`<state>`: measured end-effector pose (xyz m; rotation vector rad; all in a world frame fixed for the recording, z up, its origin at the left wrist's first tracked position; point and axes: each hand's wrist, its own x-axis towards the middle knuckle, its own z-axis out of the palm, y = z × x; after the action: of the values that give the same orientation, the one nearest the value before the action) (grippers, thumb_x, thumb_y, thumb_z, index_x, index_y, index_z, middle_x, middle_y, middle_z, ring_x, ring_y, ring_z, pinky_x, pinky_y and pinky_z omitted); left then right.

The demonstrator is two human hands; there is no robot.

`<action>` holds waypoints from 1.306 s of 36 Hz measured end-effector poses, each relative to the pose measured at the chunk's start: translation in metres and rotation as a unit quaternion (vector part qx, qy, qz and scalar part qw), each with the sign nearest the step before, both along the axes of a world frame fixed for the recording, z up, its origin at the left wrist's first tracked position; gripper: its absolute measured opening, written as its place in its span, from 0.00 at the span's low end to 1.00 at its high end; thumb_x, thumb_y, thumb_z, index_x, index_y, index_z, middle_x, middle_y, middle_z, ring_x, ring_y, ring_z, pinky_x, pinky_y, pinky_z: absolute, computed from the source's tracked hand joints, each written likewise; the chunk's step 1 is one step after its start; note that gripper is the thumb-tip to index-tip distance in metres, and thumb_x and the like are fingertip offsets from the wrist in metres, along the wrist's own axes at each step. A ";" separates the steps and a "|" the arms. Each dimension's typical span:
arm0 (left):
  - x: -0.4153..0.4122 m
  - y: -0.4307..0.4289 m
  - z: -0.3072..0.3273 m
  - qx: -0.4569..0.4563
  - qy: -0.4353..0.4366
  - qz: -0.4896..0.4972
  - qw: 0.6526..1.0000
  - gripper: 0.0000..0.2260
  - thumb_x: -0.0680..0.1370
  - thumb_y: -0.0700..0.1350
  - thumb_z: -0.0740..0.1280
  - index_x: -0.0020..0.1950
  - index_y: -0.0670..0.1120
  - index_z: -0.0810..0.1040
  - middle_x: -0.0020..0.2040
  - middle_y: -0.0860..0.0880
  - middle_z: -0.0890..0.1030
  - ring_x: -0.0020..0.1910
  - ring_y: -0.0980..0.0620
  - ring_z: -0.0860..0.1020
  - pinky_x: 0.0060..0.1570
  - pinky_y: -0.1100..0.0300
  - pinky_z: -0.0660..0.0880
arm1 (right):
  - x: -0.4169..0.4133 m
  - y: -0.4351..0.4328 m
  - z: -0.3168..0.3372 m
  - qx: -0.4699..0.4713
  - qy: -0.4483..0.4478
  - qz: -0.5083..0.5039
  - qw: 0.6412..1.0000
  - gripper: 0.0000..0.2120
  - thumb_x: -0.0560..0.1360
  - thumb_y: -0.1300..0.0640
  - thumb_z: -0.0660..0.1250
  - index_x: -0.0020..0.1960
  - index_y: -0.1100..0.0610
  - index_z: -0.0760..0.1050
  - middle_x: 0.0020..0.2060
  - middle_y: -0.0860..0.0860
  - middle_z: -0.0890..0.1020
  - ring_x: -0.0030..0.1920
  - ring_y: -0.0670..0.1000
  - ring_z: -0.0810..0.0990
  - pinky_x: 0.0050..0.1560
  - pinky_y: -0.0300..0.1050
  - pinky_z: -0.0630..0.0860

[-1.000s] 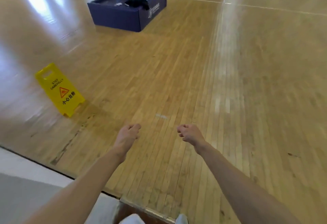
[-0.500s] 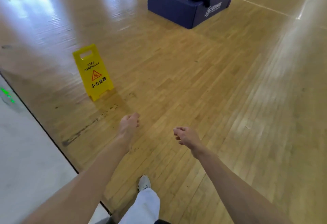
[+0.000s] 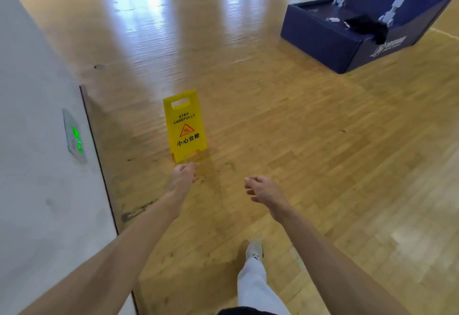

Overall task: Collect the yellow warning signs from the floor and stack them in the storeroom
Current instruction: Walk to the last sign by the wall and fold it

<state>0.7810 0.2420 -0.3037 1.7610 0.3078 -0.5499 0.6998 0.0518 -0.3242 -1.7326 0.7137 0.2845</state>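
Note:
A yellow warning sign stands upright on the wooden floor, just ahead of me, with a handle slot at its top and "STEP CAREFULLY" printed on it. My left hand is stretched out just short of the sign's foot, fingers loosely curled, holding nothing. My right hand hangs further right and a little nearer to me, fingers relaxed and empty. Neither hand touches the sign.
A grey wall with a green lit exit marker runs along the left. A dark blue padded base with white metal struts stands at the far right. My white trouser leg and shoe step forward on the floor.
The view has swung left and I have walked closer; the sign now stands near the centre, right ahead of my left hand. Both hands remain empty.

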 end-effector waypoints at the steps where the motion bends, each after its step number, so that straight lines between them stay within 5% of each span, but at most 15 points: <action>1: 0.015 -0.004 -0.003 0.002 -0.003 0.009 1.000 0.14 0.77 0.54 0.61 0.56 0.46 0.74 0.52 0.46 0.78 0.52 0.47 0.77 0.58 0.51 0.71 | 0.018 -0.006 -0.003 -0.001 -0.002 0.007 1.000 0.12 0.79 0.48 0.62 0.54 0.56 0.76 0.54 0.56 0.81 0.57 0.56 0.80 0.59 0.54 0.77; 5: 0.077 -0.030 -0.009 0.026 -0.014 0.040 0.999 0.09 0.78 0.51 0.61 0.51 0.46 0.74 0.49 0.47 0.77 0.49 0.48 0.76 0.42 0.58 0.70 | 0.088 -0.033 -0.010 -0.003 -0.017 0.034 0.999 0.14 0.79 0.48 0.62 0.57 0.57 0.77 0.52 0.53 0.82 0.56 0.55 0.80 0.58 0.54 0.77; 12: 0.186 -0.087 -0.004 0.078 -0.001 0.085 0.993 0.10 0.78 0.52 0.63 0.52 0.46 0.74 0.49 0.46 0.78 0.51 0.46 0.76 0.51 0.54 0.70 | 0.212 -0.091 -0.006 -0.068 -0.039 0.147 0.986 0.18 0.79 0.48 0.62 0.63 0.58 0.76 0.55 0.49 0.80 0.53 0.47 0.77 0.52 0.41 0.71; 17: 0.260 -0.111 0.000 0.083 -0.010 0.110 0.990 0.06 0.76 0.51 0.64 0.42 0.49 0.74 0.53 0.42 0.79 0.51 0.44 0.76 0.60 0.45 0.73 | 0.297 -0.127 -0.001 -0.086 -0.047 0.192 0.976 0.18 0.79 0.48 0.62 0.64 0.57 0.75 0.59 0.52 0.81 0.57 0.49 0.78 0.57 0.45 0.74; 21: 0.299 -0.118 0.003 0.081 -0.015 0.130 0.988 0.06 0.78 0.49 0.63 0.49 0.47 0.73 0.45 0.49 0.77 0.47 0.50 0.75 0.51 0.53 0.71 | 0.352 -0.134 0.003 -0.099 -0.056 0.226 0.967 0.18 0.79 0.49 0.62 0.64 0.58 0.75 0.60 0.53 0.80 0.58 0.50 0.77 0.58 0.45 0.73; 25: 0.340 -0.109 -0.003 0.100 -0.022 0.150 0.983 0.10 0.78 0.49 0.64 0.55 0.46 0.73 0.54 0.45 0.78 0.52 0.48 0.75 0.54 0.51 0.73 | 0.405 -0.127 -0.002 -0.091 -0.043 0.251 0.963 0.18 0.79 0.50 0.62 0.65 0.59 0.75 0.60 0.53 0.80 0.58 0.50 0.77 0.59 0.45 0.73; 36: 0.477 -0.057 -0.053 0.121 0.000 0.122 0.985 0.19 0.78 0.54 0.62 0.65 0.46 0.72 0.61 0.47 0.76 0.56 0.49 0.74 0.56 0.53 0.73 | 0.549 -0.079 -0.050 -0.101 0.027 0.301 0.948 0.21 0.79 0.48 0.62 0.66 0.59 0.74 0.61 0.54 0.80 0.60 0.51 0.78 0.59 0.47 0.75; 40: 0.535 -0.035 -0.066 0.120 0.031 0.085 0.989 0.22 0.80 0.50 0.61 0.72 0.43 0.64 0.62 0.45 0.72 0.54 0.50 0.71 0.50 0.56 0.69 | 0.615 -0.058 -0.068 -0.119 0.065 0.294 0.946 0.21 0.80 0.50 0.62 0.67 0.61 0.73 0.62 0.56 0.79 0.61 0.53 0.77 0.60 0.48 0.73; 47: 0.607 -0.006 -0.095 0.199 0.037 -0.021 0.979 0.27 0.77 0.54 0.64 0.72 0.44 0.64 0.64 0.45 0.74 0.60 0.49 0.74 0.62 0.49 0.73 | 0.700 -0.034 -0.092 -0.134 0.090 0.280 0.946 0.22 0.80 0.48 0.61 0.68 0.61 0.72 0.63 0.56 0.78 0.62 0.54 0.77 0.61 0.50 0.74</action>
<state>1.3881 0.2362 -0.3987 2.1388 0.4581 -0.6171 1.3995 0.0175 -0.4163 -2.1734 0.3832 0.7741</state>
